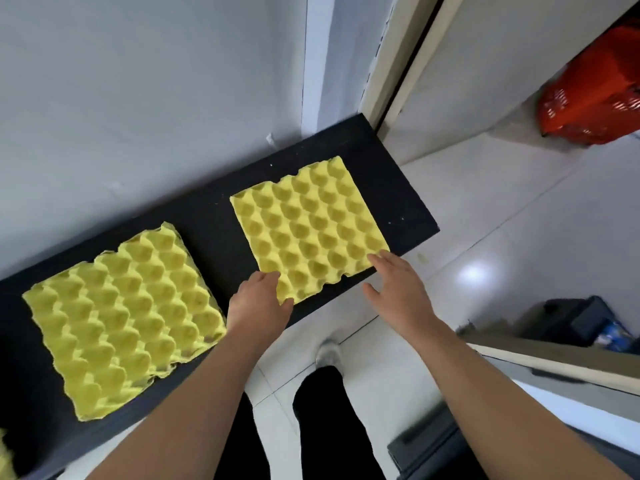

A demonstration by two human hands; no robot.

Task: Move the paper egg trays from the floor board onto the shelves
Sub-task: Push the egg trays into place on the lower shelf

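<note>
Long black floor board (214,216) along the grey wall (138,98), left end cut off, open white tile (502,237) along its near edge and past the right end. On it a pretty ragged stack of yellow paper egg trays (124,320) at left, a single egg tray (308,226) well apart at right, a sliver of another (5,459) cropped bottom-left. Left hand (258,303) at the single tray's near-left corner, fingers loose on the edge, thumb by the corner tip; right hand (398,289) spread wide, fingertips just touching the near-right corner.
</note>
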